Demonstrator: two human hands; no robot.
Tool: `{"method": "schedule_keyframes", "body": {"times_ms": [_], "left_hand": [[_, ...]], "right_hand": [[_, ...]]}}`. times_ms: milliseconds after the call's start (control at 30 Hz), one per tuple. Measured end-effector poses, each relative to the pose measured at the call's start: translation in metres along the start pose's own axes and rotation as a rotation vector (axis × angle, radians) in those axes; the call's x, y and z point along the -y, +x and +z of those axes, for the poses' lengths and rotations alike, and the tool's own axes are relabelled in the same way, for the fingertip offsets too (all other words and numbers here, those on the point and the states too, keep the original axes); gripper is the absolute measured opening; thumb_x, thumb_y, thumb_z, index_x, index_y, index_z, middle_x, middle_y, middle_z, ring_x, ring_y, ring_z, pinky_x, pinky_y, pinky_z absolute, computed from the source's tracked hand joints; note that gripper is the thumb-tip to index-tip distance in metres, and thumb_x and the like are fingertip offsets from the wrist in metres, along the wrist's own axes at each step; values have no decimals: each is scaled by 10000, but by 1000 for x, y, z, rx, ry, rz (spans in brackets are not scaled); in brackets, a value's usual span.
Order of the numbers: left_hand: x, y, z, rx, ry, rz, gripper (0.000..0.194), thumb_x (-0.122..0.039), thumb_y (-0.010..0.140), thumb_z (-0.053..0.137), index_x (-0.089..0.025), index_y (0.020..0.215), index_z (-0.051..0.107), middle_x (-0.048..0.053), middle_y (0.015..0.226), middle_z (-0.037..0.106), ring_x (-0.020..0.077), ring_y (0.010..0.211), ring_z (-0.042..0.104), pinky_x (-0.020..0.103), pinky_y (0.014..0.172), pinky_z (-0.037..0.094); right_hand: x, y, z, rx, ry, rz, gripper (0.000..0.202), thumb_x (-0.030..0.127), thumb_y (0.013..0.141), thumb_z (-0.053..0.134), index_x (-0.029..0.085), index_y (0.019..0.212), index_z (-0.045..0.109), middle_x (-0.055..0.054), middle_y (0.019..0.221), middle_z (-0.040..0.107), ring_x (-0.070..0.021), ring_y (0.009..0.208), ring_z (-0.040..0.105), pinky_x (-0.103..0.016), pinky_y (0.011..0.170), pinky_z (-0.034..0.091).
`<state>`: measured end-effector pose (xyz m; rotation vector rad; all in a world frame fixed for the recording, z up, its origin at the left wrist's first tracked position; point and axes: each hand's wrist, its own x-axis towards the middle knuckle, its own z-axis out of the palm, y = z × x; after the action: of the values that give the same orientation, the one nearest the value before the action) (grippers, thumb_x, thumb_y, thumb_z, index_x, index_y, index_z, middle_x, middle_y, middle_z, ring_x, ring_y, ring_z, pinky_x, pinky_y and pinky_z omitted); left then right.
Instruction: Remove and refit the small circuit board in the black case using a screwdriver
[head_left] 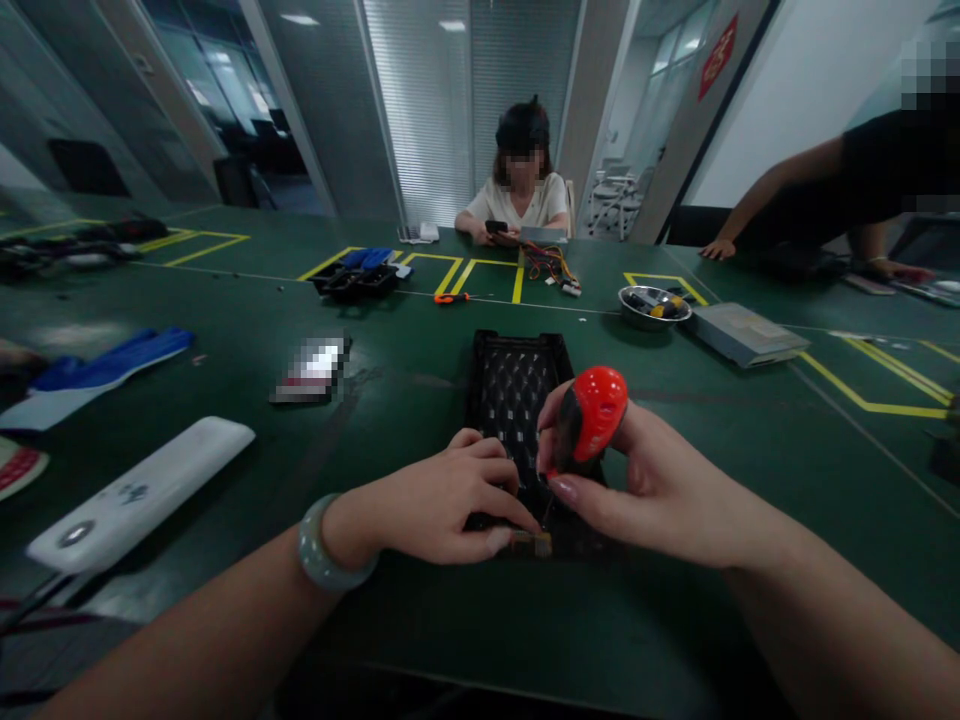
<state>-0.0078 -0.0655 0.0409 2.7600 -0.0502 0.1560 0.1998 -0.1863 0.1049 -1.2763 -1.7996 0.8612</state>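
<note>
In my right hand (637,480) is a screwdriver (600,408) with a red and black handle, its tip pointing down. The tip sits at the near end of a black plastic housing (517,375) with a quilted pattern inside. My left hand (457,495), with a pale bracelet on its wrist, rests over the housing's left near side. Its thumb and index finger close on a small yellowish part (538,543) beside the screwdriver tip. My hands hide much of the housing's near end.
A phone-like device (313,370), a long white device (142,495) and a blue glove (112,362) lie leftward. Farther off are a black tray (356,283), an orange screwdriver (452,298), coloured cables (551,265), a metal bowl (654,306) and a grey box (746,333). Two other people are at the table.
</note>
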Motion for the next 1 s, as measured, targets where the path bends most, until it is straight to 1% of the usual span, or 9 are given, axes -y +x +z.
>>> {"method": "schedule_keyframes", "body": {"times_ms": [100, 233, 333, 433, 500, 633, 767, 833, 1000], "left_hand": [[1, -1, 2, -9, -3, 7, 249, -332, 953, 584, -372, 1164, 711, 8, 1068, 676, 216, 1026, 532, 392, 949, 301], [1, -1, 2, -5, 3, 8, 256, -326, 954, 584, -368, 1175, 708, 15, 1077, 675, 219, 1040, 526, 398, 954, 297], [0, -1, 1, -2, 8, 2, 267, -324, 952, 593, -387, 1187, 701, 12, 1066, 664, 218, 1032, 529, 401, 954, 293], [0, -1, 0, 9, 10, -9, 260, -324, 950, 593, -383, 1177, 705, 8, 1053, 661, 217, 1030, 532, 398, 958, 296], [0, -2, 0, 5, 10, -10, 256, -322, 944, 601, -376, 1170, 710, 4, 1062, 663, 212, 1029, 534, 393, 962, 299], [0, -1, 0, -17, 7, 1, 241, -324, 927, 634, -373, 1146, 721, -5, 1051, 666, 202, 1031, 541, 377, 950, 304], [-1, 0, 0, -12, 18, 5, 239, -320, 944, 606, -366, 1152, 714, 8, 1076, 668, 218, 1041, 541, 391, 946, 306], [-1, 0, 0, -5, 30, 14, 252, -329, 957, 587, -373, 1173, 707, 13, 1068, 668, 221, 1029, 544, 396, 942, 310], [0, 0, 0, -21, 34, 20, 265, -325, 935, 618, -379, 1177, 710, 9, 1034, 665, 213, 1016, 543, 384, 936, 317]], "right_hand": [[1, 2, 1, -19, -34, 16, 214, 272, 847, 737, 236, 1013, 606, -3, 926, 657, -168, 831, 641, -297, 756, 554], [2, 3, 0, -46, -46, -18, 247, 324, 795, 801, 223, 942, 630, -12, 953, 623, -167, 852, 623, -287, 765, 554], [3, 2, -3, -21, 52, 20, 347, 268, 775, 819, 252, 1072, 640, -2, 975, 655, -154, 828, 648, -262, 725, 570], [5, 0, -6, -10, 64, 11, 500, 215, 791, 796, 290, 1249, 610, -23, 1088, 689, -180, 930, 684, -291, 803, 593], [7, -2, -7, 6, 27, -16, 467, 179, 818, 749, 285, 1253, 617, -38, 1115, 691, -191, 960, 690, -309, 834, 596], [10, -4, -5, 37, 1, -18, 408, 121, 823, 693, 266, 1196, 618, -22, 983, 688, -177, 873, 684, -283, 747, 596], [7, -2, -3, 42, -18, 15, 246, 210, 807, 763, 250, 1014, 637, 5, 944, 668, -151, 821, 656, -252, 706, 571], [5, 0, -3, 10, -55, 22, 242, 270, 786, 800, 243, 962, 636, 6, 949, 662, -152, 828, 646, -257, 720, 564], [3, 0, -5, -8, 19, 104, 313, 347, 768, 821, 254, 1011, 646, -7, 972, 698, -169, 801, 676, -284, 693, 588]]}}
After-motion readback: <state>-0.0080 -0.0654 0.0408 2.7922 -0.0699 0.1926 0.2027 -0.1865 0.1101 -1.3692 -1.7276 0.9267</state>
